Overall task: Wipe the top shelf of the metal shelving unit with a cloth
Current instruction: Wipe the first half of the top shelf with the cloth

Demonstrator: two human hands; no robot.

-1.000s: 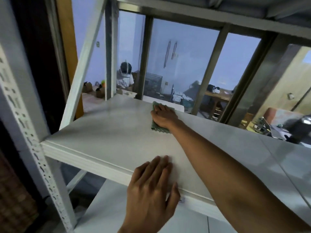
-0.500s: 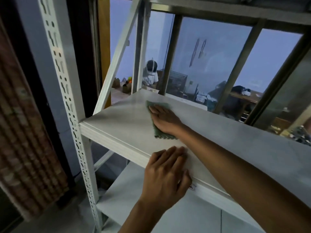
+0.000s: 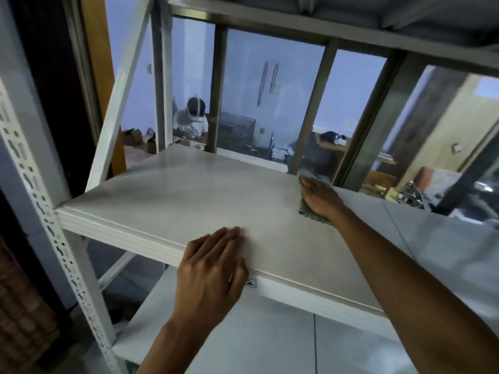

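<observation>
White shelf | R hand flat, pressing green cloth | L hand flat on front edge

Right hand with green cloth — shifted along the shelf from near its left rear corner to a spot further right, fingertips now at the rear edge. Cloth more covered than before: one strip shows beyond the fingers, another under the wrist. Left hand — moved slightly leftward along the front edge, away from the small label.
</observation>
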